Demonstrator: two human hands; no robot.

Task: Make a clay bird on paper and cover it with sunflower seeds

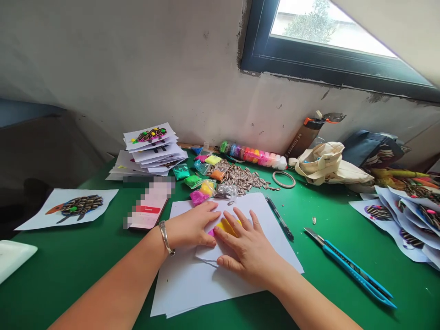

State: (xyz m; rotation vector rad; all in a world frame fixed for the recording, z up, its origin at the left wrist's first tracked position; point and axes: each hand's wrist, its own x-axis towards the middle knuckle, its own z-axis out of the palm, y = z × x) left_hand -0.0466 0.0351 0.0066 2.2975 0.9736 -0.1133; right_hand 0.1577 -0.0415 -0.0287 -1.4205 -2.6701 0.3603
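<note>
A small white sheet [206,255] lies on larger white paper [185,293] at the middle of the table. On it is a flat yellow clay shape [229,226], with a bit of magenta clay [211,233] at its left. My right hand [245,243] rests over the yellow clay with its fingers spread, covering part of it. Beside it, my left hand [195,224] lies flat with fingers apart, its thumb near the magenta bit. Nothing is held in either hand.
Behind the paper are clay packets [192,181] and loose sunflower seeds [244,178]. A phone [147,211] and a seed picture [82,207] lie left. A pen [280,218], a blue cutter with its blade out [354,268] and stacked pictures [409,224] lie right.
</note>
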